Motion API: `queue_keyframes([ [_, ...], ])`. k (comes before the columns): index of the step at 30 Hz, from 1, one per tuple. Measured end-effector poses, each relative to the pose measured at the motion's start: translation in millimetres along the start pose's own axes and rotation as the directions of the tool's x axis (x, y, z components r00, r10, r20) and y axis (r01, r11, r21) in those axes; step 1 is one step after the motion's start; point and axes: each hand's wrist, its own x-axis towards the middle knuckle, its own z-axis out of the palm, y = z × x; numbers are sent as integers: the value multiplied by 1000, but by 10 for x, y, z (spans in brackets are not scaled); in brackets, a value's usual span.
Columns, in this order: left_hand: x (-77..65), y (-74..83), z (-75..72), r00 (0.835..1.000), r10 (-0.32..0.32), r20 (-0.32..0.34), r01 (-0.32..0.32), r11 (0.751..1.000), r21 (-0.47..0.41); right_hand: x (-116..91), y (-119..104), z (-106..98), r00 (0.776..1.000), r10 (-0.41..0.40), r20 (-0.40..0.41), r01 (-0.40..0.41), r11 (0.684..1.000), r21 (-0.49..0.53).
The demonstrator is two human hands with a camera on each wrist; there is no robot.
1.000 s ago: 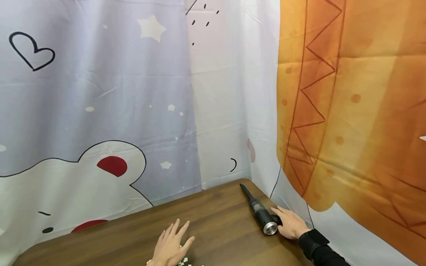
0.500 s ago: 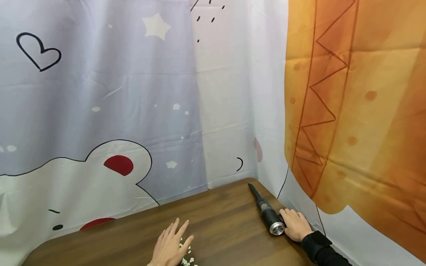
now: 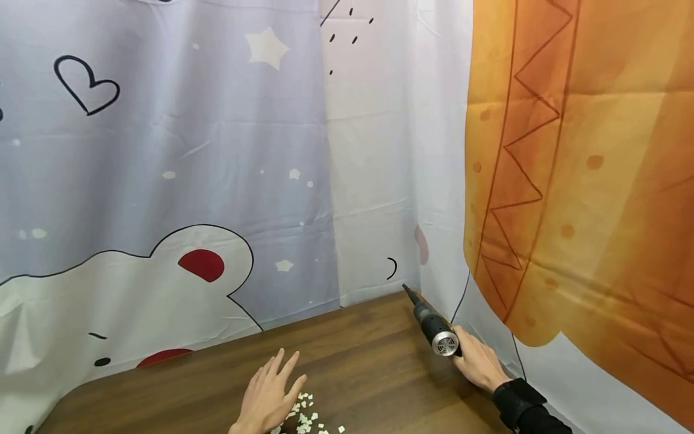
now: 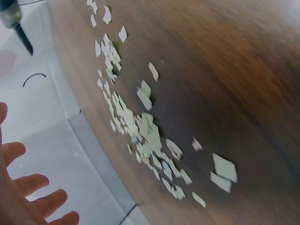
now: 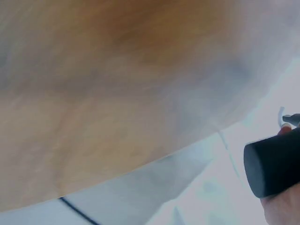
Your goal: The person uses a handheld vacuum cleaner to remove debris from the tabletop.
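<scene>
My right hand (image 3: 479, 364) grips the handle of a black handheld vacuum (image 3: 432, 325), raised off the tabletop near the right edge. Its narrow nozzle points away toward the back corner, and its silver vented end faces me. In the right wrist view the black round handle end (image 5: 272, 164) juts out of the hand. My left hand (image 3: 268, 395) hovers over the table with fingers spread, holding nothing. Beside and below it lie small pale paper scraps (image 4: 150, 133), strewn in a loose band. The vacuum's dark nozzle (image 4: 23, 40) shows at the left wrist view's upper corner.
The brown wooden table (image 3: 363, 361) has a rounded far corner. Printed curtains hang close behind it and along its right side, the orange-patterned curtain (image 3: 596, 181) at right. One scrap (image 3: 341, 429) lies apart from the pile.
The vacuum lay on the table with my right hand at its handle; now it is lifted, nozzle higher. My left hand has shifted slightly left, and more scraps show beside it.
</scene>
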Motion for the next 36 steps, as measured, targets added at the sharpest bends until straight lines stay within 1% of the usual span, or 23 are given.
queue_keyframes([
  [1, -10, -18, -16, 1000, -8, -1, 8, 1000, 4, 33, -57, -16, 999, 38, 16, -39, 996, 77],
  [2, -19, -37, -34, 1000, -17, -3, 17, 1000, 7, 65, -113, -30, 996, 79, 44, -85, 982, 171],
  [3, -27, -58, -51, 1000, -25, -6, 26, 1000, 10, 100, -167, -46, 990, 119, 78, -136, 951, 278],
  [4, -35, -83, -69, 999, -33, -10, 33, 999, 11, 135, -215, -63, 981, 156, 115, -188, 904, 384],
  [5, -47, -113, -91, 999, -40, -13, 40, 999, 12, 169, -258, -76, 972, 181, 151, -232, 843, 485],
  [6, -60, -149, -114, 999, -49, -16, 50, 999, 12, 197, -297, -89, 961, 204, 186, -275, 773, 573],
  [7, -74, -190, -135, 998, -58, -22, 58, 998, 14, 222, -329, -105, 950, 221, 219, -311, 704, 639],
  [8, -91, -233, -157, 997, -65, -30, 65, 998, 18, 237, -342, -116, 941, 232, 244, -337, 647, 684],
  [9, -111, -278, -180, 997, -71, -39, 72, 997, 23, 249, -350, -131, 933, 240, 268, -360, 601, 714],
  [14, -222, -469, -310, 990, -110, -93, 115, 992, 52, 262, -324, -176, 898, 255, 359, -436, 400, 806],
  [15, -242, -499, -334, 988, -117, -104, 123, 991, 54, 262, -315, -180, 893, 251, 373, -443, 354, 823],
  [18, -289, -570, -392, 983, -132, -124, 140, 988, 61, 259, -286, -190, 886, 223, 407, -455, 243, 857],
  [20, -314, -605, -416, 981, -141, -132, 150, 987, 62, 260, -273, -196, 884, 173, 434, -460, 157, 874],
  [21, -328, -620, -424, 980, -146, -133, 155, 986, 62, 261, -269, -200, 882, 134, 451, -466, 109, 878],
  [23, -359, -644, -434, 978, -158, -135, 168, 984, 65, 270, -264, -201, 875, 29, 483, -483, 17, 875],
  [25, -378, -659, -431, 976, -168, -136, 178, 982, 66, 278, -258, -207, 860, -96, 501, -508, -65, 859],
  [27, -386, -666, -424, 975, -175, -139, 186, 980, 67, 283, -253, -218, 837, -220, 501, -534, -128, 836],
  [29, -389, -674, -421, 973, -179, -143, 191, 979, 69, 290, -259, -222, 812, -332, 480, -554, -180, 813],
  [30, -390, -678, -423, 973, -181, -143, 193, 979, 68, 293, -265, -223, 797, -382, 467, -566, -204, 799],
  [31, -391, -682, -426, 973, -184, -141, 195, 979, 67, 295, -274, -223, 784, -425, 453, -575, -220, 788],
  [32, -392, -686, -430, 973, -187, -137, 197, 978, 66, 297, -283, -222, 771, -462, 438, -580, -227, 782],
  [34, -397, -699, -445, 973, -195, -126, 204, 977, 61, 307, -310, -212, 751, -516, 412, -584, -228, 779],
  [36, -411, -717, -465, 972, -206, -116, 214, 975, 59, 320, -349, -195, 739, -546, 395, -577, -210, 789],
])
